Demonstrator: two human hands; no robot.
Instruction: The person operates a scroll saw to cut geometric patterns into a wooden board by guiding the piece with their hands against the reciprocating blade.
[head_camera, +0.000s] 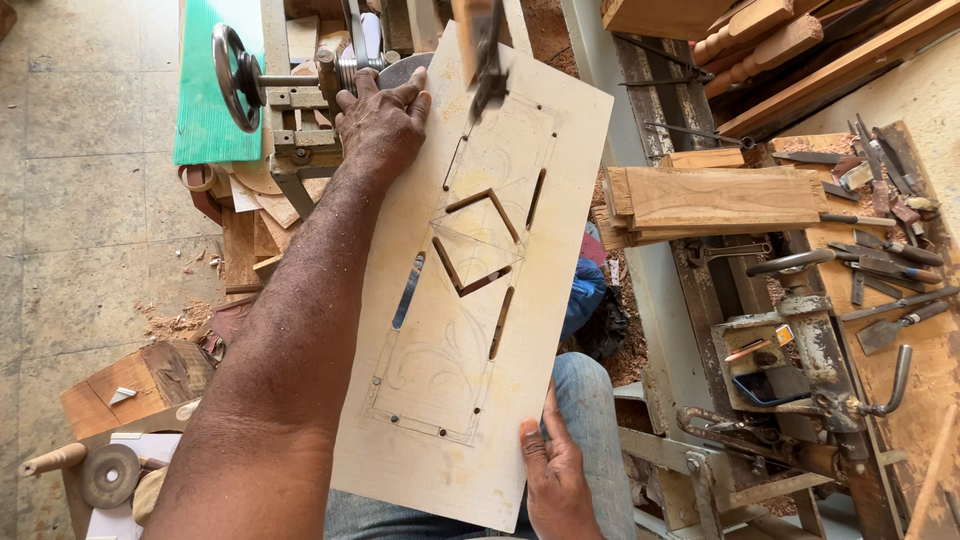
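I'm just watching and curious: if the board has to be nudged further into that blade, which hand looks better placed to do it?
Probably the right hand. It grips the near edge of the plywood board, behind the cut, so it can push forward. The left hand lies flat at the far edge, beside the blade, steadying.

a woodworking workshop. pale sawdust and shavings (175, 320) lie on the concrete floor, rough brown timber offcuts (715, 200) are stacked on a long grey metal lathe bed (650, 290), worn steel chisels with wooden handles (885, 260) are strewn over a dusty wooden bench (915, 400), and turned wooden spindles (760, 45) lean nearby beside a black iron handwheel (232, 75).
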